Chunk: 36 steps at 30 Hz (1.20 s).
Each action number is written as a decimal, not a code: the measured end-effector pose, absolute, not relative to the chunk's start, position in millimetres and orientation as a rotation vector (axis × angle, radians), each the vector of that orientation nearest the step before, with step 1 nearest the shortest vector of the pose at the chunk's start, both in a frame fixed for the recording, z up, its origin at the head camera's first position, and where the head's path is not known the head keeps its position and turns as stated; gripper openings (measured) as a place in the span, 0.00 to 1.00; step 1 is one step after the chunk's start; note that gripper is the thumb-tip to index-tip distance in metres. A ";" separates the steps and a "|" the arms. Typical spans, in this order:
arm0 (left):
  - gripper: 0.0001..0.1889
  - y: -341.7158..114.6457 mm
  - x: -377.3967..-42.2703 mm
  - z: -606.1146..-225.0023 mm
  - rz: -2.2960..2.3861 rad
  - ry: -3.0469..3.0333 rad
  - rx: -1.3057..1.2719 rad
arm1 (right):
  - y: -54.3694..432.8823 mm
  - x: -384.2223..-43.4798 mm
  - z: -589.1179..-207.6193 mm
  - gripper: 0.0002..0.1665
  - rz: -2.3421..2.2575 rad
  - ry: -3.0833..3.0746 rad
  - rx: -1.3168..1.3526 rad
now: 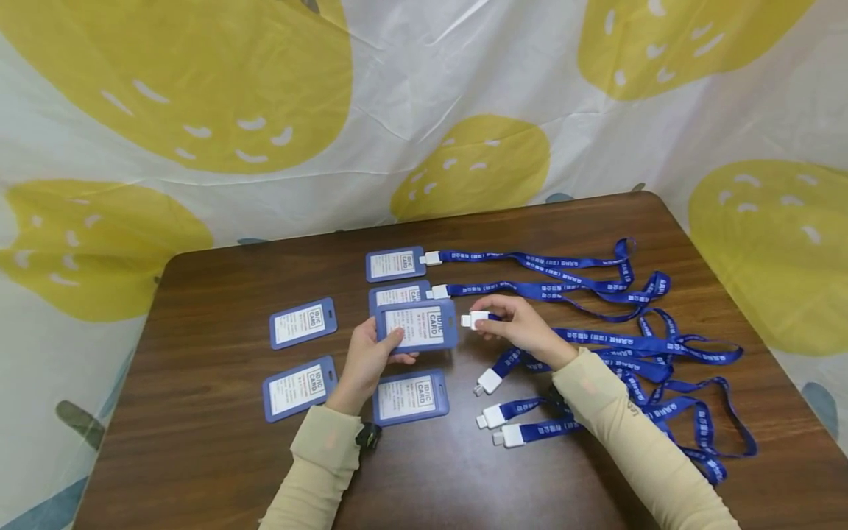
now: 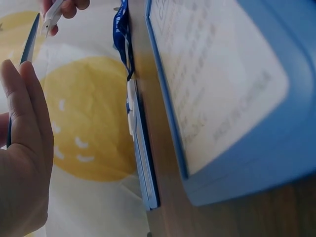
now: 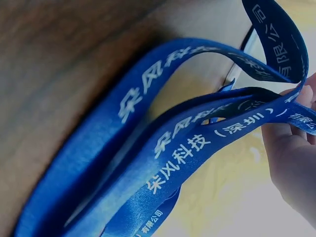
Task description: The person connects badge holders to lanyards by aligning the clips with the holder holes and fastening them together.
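Note:
Between its thumb and fingers, my left hand [image 1: 366, 359] holds a blue ID badge holder [image 1: 416, 325] a little above the table, its slotted end pointing right. My right hand [image 1: 523, 329] pinches the white clip [image 1: 478, 317] of a blue lanyard. A small gap separates clip and holder slot. In the left wrist view the held holder appears edge-on, with the clip [image 2: 52, 15] beyond it. White-lettered lanyard strap [image 3: 190, 148] trails from the right hand [image 3: 291, 163] in the right wrist view. The held holder partly covers another badge holder [image 1: 397, 293] behind it, which has a lanyard clip at its end.
At the back, a badge holder [image 1: 395, 263] lies joined to a lanyard [image 1: 543, 261]. Two loose holders [image 1: 303, 324] lie left, and another [image 1: 411, 397] lies in front. Several lanyards with white clips [image 1: 490, 417] spread under and beside the right forearm. A patterned curtain [image 1: 371, 96] hangs behind the table.

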<state>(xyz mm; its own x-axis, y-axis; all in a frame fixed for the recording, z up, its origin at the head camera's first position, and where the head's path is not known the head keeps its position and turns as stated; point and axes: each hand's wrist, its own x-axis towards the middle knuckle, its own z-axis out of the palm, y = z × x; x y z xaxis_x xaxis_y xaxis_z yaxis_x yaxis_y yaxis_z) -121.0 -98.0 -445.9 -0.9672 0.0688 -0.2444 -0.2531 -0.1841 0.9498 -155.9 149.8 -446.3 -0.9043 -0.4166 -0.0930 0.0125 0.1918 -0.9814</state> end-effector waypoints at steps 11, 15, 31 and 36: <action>0.12 -96.0 -120.5 -446.0 2.247 1.852 -0.223 | 146.9 -155.9 -445.5 0.15 -1.693 2.175 -0.433; 0.12 -96.0 -120.7 -446.3 2.240 1.858 -0.213 | 145.7 -156.2 -446.1 0.14 -1.688 2.181 -0.448; 0.12 -95.6 -119.1 -446.5 2.214 1.905 -0.150 | 142.6 -157.0 -439.4 0.13 -1.610 2.196 -0.490; 0.13 -96.2 -118.5 -446.9 2.200 1.902 -0.114 | 141.7 -157.5 -436.8 0.10 -1.603 2.146 -0.437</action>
<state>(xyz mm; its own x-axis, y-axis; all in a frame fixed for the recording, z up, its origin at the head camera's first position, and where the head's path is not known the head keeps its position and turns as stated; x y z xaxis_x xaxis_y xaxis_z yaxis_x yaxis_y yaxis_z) -118.5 -96.2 -446.9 -0.9703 0.1231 -0.2083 -0.2239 -0.1304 0.9659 -157.5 141.7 -436.8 -0.8606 -0.4881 -0.1458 0.0012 0.2842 -0.9588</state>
